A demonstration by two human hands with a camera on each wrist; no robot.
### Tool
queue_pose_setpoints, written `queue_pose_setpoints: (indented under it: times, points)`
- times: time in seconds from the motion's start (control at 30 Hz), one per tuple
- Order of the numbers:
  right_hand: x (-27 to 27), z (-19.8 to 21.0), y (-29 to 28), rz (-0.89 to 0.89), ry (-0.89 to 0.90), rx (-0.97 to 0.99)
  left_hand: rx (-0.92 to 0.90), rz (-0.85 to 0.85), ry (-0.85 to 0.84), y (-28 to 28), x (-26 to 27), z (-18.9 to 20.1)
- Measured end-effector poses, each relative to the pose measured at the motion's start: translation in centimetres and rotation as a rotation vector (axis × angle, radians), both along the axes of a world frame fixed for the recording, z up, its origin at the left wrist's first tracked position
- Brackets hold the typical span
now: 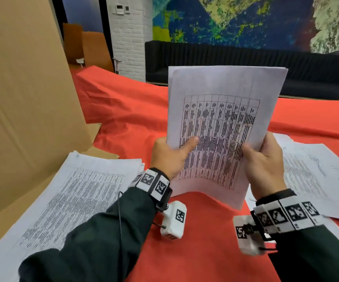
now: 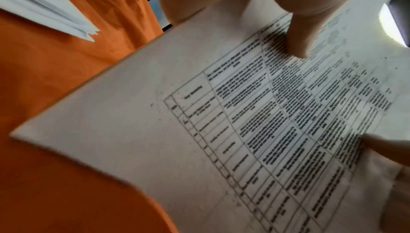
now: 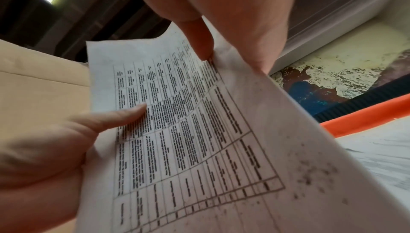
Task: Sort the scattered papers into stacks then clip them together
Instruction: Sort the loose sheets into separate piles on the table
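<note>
I hold a thin bundle of printed table sheets [image 1: 221, 110] upright above the red tablecloth [image 1: 201, 241], its lower edge curling over the cloth. My left hand [image 1: 170, 153] grips the bundle's left edge, thumb laid across the print. My right hand [image 1: 262, 159] grips the right edge the same way. The same sheets [image 2: 221, 122] fill the left wrist view under my left thumb [image 2: 299, 43]. In the right wrist view the sheets [image 3: 188, 131] sit between my right hand's thumb and fingers [image 3: 199, 43], with my left hand [image 3: 66, 140] on their far edge. A stack of table pages [image 1: 66, 200] lies flat at the left.
Loose overlapping papers [image 1: 315, 176] lie scattered on the cloth at the right. A tall brown cardboard sheet [image 1: 22, 98] stands at the left, beside the stack. A black sofa [image 1: 246, 62] and a white brick pillar [image 1: 130, 37] stand beyond the table.
</note>
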State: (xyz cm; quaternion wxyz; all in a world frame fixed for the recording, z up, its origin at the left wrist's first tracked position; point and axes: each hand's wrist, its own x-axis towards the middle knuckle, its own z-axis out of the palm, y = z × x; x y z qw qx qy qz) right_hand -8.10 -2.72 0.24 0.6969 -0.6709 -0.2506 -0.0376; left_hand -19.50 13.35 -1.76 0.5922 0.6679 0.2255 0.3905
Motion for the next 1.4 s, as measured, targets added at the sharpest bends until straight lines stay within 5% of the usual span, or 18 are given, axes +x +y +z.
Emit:
queue_pose_setpoints:
  times: [0.13, 0.23, 0.37, 0.53, 0.77, 1.1, 1.4]
  points:
    - [0.1, 0.3, -0.3, 0.022, -0.07, -0.019, 0.102, 0.02, 0.066, 0.9, -0.1, 1.9]
    - [0.6, 1.0, -0.8, 0.162, 0.08, -0.055, 0.209, 0.054, 0.09, 3.4, -2.1, 5.1]
    - [3.9, -0.1, -1.8, 0.209, 0.102, -0.493, 0.255, 0.151, 0.311, 10.3, -9.0, 7.2]
    - [9.7, -2.7, -3.5, 0.056, -0.039, -1.145, 0.198, 0.179, 0.707, 15.1, -20.9, 3.5]
    - [10.7, -5.3, -3.2, 0.203, 0.039, -1.497, -0.014, 0.116, 0.954, 14.2, -27.5, -2.9]
    - [9.0, -5.4, -2.6, 0.156, -0.071, -1.631, 0.073, 0.276, 0.964, 14.4, -26.1, -3.9]
    - [9.0, -5.5, -2.3, 0.202, -0.014, -1.588, 0.268, 0.3, 1.403, 15.2, -24.5, -4.7]
